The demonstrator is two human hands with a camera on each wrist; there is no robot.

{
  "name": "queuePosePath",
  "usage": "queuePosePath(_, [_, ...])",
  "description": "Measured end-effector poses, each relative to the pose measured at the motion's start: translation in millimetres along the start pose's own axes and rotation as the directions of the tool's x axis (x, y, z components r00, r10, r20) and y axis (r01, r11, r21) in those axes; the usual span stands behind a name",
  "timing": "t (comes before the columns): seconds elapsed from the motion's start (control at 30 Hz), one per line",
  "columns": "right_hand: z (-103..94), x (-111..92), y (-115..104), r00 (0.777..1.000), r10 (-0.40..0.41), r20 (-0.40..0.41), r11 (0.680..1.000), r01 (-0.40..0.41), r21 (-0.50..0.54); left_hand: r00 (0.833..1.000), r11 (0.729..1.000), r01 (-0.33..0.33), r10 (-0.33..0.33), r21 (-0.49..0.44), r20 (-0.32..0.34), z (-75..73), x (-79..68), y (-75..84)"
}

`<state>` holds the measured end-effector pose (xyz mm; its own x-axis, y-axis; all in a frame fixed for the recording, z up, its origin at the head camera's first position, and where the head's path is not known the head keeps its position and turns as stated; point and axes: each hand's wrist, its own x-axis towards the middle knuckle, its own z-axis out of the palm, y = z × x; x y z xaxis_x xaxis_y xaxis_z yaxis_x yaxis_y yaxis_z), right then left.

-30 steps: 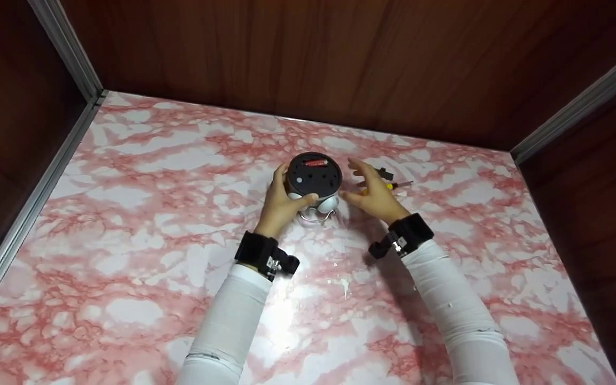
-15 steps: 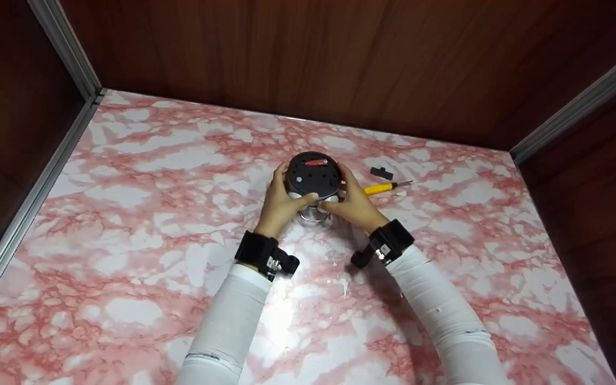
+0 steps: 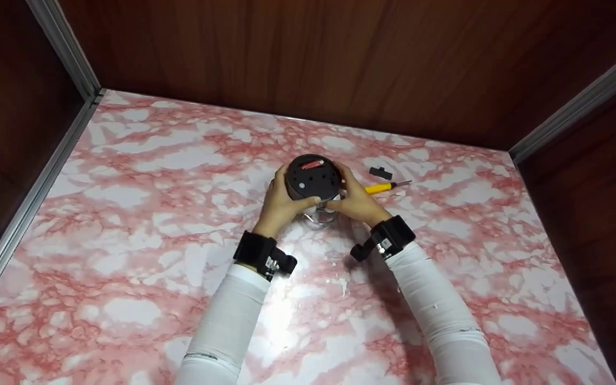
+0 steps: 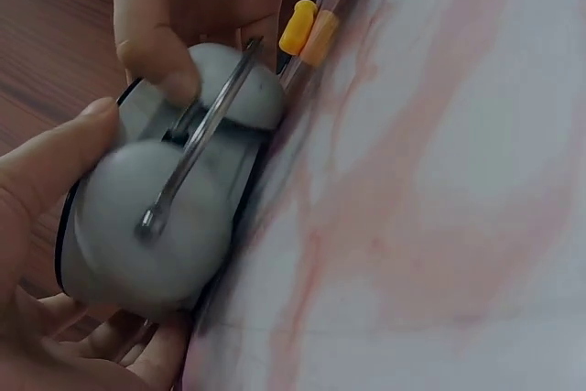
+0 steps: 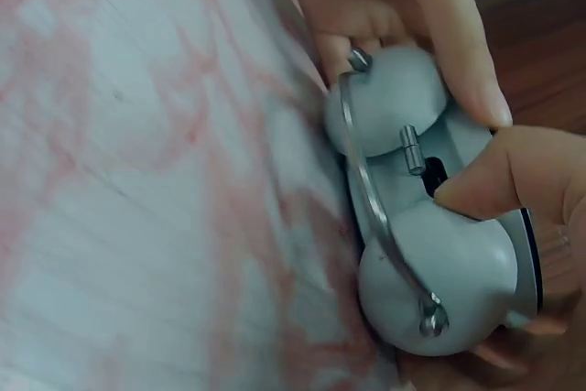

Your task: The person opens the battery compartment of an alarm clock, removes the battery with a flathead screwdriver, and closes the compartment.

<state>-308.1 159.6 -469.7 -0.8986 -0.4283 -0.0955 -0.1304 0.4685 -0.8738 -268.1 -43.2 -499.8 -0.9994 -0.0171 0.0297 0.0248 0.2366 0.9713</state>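
A twin-bell alarm clock lies with its black back upward on the table. In that back, a red battery sits in an uncovered slot. My left hand grips the clock's left side, thumb over the near rim. From the right, my right hand holds the other side, its thumb between the pale bells close to the small metal hammer. A curved metal handle spans both bells on the side toward me. The clock's face is hidden underneath.
Right of the clock lies a screwdriver with a yellow handle, partly behind my right hand. A small black battery cover is just beyond it. Dark wood-look panels wall the marbled red-and-white table at the back and sides.
My right hand has come left from beside the clock and taken hold of it. The clock has turned and tilted slightly in both hands. My left hand has hardly moved.
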Motion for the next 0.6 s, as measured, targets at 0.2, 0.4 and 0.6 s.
queuePosePath(0.2, [-14.1, 1.9, 4.6, 0.994, -0.018, 0.111, 0.999, 0.013, 0.043, 1.0, 0.996, 0.007, -0.007, 0.094, 0.006, 2.7, 0.4, 2.1])
queuePosePath(0.4, [-23.1, 6.0, 6.3, 0.97, -0.054, 0.239, 0.998, 0.042, 0.055, 0.999, 0.993, 0.014, -0.02, 0.121, 0.047, 5.8, -1.0, 4.1])
queuePosePath(0.6, [-26.5, 8.3, 1.9, 0.958, -0.042, 0.282, 0.999, 0.047, -0.009, 0.996, 0.997, 0.015, -0.021, 0.077, 0.084, 5.3, -1.2, 3.2])
